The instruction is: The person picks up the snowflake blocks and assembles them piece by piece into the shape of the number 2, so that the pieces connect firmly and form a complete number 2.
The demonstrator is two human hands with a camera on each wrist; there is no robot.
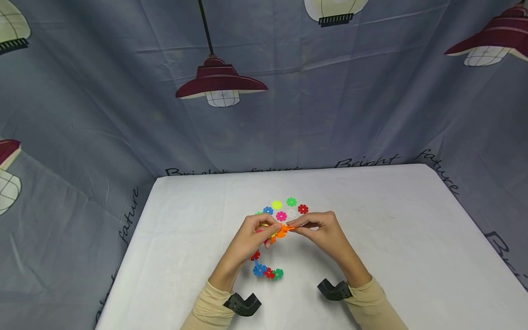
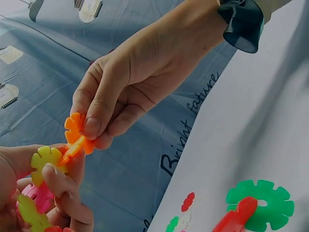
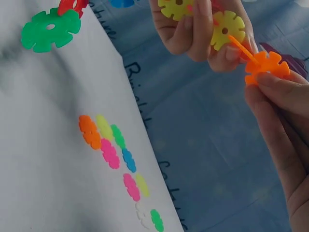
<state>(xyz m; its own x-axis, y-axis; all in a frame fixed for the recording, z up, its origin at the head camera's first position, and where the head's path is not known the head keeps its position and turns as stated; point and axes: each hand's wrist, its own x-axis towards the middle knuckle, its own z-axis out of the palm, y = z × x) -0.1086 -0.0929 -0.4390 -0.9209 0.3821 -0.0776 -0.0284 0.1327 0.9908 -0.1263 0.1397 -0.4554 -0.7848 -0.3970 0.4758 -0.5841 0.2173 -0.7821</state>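
Note:
My right hand pinches an orange flower-shaped interlocking disc between thumb and fingers. Slotted into it is a second orange disc, seen edge-on in the right wrist view. My left hand grips the chain these join, its fingers curled round a yellow disc and a pink disc. Below the left hand the chain hangs on through a blue disc and a red disc to a green end disc. The fingers hide part of the chain.
Loose discs lie on the white table beyond the hands, among them a yellow one, a green one, a red one and a pink one. A grey printed curtain surrounds the table.

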